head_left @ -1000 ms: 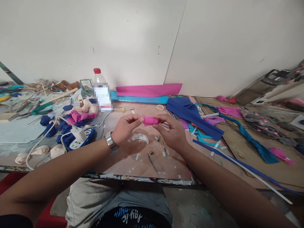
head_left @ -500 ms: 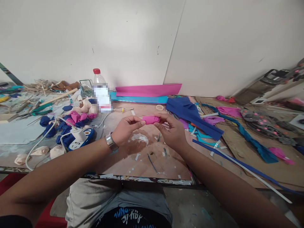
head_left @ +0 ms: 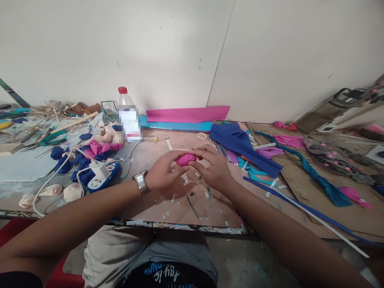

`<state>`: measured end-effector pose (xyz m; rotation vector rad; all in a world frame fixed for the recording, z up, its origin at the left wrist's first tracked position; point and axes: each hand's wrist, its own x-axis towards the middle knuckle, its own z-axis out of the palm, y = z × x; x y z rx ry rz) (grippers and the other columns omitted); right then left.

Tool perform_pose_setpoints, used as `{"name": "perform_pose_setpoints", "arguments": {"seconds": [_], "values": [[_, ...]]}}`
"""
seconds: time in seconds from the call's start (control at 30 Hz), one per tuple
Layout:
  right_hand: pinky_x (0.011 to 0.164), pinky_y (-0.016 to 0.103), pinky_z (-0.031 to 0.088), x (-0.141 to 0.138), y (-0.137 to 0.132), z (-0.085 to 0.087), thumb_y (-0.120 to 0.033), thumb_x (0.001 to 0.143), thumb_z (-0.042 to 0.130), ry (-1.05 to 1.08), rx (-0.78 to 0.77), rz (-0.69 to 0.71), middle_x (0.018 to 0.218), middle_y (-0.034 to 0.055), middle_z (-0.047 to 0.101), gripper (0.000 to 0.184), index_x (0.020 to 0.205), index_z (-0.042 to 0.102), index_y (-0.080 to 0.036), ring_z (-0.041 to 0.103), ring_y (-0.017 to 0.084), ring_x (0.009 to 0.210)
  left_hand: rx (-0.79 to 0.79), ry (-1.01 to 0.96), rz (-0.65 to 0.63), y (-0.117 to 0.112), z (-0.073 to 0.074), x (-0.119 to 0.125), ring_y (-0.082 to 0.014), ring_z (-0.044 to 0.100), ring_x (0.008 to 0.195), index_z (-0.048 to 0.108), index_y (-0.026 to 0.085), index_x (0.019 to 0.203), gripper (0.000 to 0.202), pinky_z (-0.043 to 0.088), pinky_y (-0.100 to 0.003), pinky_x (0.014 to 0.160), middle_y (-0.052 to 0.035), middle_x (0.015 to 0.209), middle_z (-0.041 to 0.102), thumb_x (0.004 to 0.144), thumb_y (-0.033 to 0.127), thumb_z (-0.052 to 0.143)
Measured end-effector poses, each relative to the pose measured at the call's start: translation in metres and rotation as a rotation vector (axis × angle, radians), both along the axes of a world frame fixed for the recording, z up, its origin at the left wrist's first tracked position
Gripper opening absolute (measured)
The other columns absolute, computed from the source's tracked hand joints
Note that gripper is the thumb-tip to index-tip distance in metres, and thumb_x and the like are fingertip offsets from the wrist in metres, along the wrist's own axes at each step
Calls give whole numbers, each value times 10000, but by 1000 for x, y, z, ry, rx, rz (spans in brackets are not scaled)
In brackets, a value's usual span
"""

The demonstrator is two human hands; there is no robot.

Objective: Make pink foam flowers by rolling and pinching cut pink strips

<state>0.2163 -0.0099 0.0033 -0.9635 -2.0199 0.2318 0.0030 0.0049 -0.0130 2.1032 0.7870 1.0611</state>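
A small rolled pink piece (head_left: 185, 159) sits between both of my hands, just above the brown work table (head_left: 156, 154). My left hand (head_left: 163, 175), with a metal watch on its wrist, pinches the piece from the left and below. My right hand (head_left: 211, 168) closes over it from the right, fingers curled on top. Only the middle of the pink piece shows; the rest is hidden by my fingers.
A plastic bottle (head_left: 127, 116) stands at the back. Blue, pink and cream rolled pieces (head_left: 90, 154) lie by a power strip (head_left: 100, 178) at left. Pink (head_left: 187, 114) and blue sheets (head_left: 240, 144), strips and scraps cover the right. Tools clutter the far left.
Both hands have dropped lower toward the table and closed in together. The pink piece, earlier stretched between my fingertips, is now squeezed shorter and mostly covered.
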Motion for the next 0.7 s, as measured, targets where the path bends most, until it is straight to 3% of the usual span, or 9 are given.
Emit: {"name": "perform_pose_setpoints", "arguments": {"seconds": [0.33, 0.53, 0.7], "values": [[891, 412, 535, 1, 1, -2, -417, 959, 660, -60, -1, 42, 1023, 94, 689, 270, 1143, 737, -234, 647, 243, 979, -53, 101, -72, -2, -2, 3, -249, 659, 1013, 663, 207, 1193, 291, 494, -384, 911, -84, 1157, 725, 978, 370, 554], [908, 421, 531, 1, 1, -3, -335, 950, 667, -124, 64, 32, 1027, 94, 688, 236, 1154, 726, -231, 641, 254, 995, 73, 224, 39, -2, -5, 3, -276, 646, 1040, 648, 199, 1234, 337, 467, -408, 920, -117, 1159, 720, 988, 400, 538], [893, 410, 538, 1, 0, -2, -386, 933, 694, -90, 21, 27, 1059, 92, 684, 306, 1202, 698, -239, 646, 250, 988, -67, 175, -12, 0, -7, 4, -212, 626, 833, 665, 184, 1057, 319, 469, -339, 761, -78, 972, 722, 1005, 455, 506]]}}
